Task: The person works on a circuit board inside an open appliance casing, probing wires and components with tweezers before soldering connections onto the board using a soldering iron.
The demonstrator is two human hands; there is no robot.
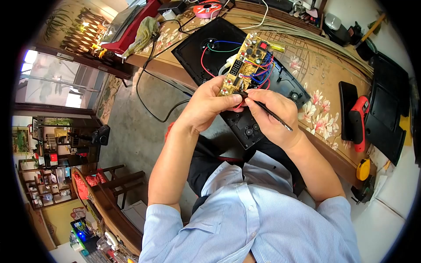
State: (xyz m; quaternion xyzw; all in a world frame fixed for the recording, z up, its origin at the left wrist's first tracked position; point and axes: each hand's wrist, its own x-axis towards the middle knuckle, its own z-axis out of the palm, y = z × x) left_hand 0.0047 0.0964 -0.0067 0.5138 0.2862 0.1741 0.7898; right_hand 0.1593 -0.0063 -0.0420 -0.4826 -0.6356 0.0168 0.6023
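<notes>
My left hand (213,103) grips the lower end of a yellow circuit board (239,68), thumb on top. The board is tilted up and carries a dark digit display, a red part and blue, red and orange wires. In my right hand (275,115) is a thin black pen-like tool (277,118), pinched between fingers and thumb. Its upper end is at the board's lower end, close to my left thumb; its exact contact point is hidden. Behind and below the board lies an open black plastic housing (193,51), joined to it by wires, partly over the table edge.
The flower-patterned table (322,81) holds a black phone (347,103), a red-and-black handheld tool (360,120), black panels (386,109) and a pink tape roll (207,8). A black cable (139,85) hangs off the table at left. A wooden chair (109,188) stands lower left.
</notes>
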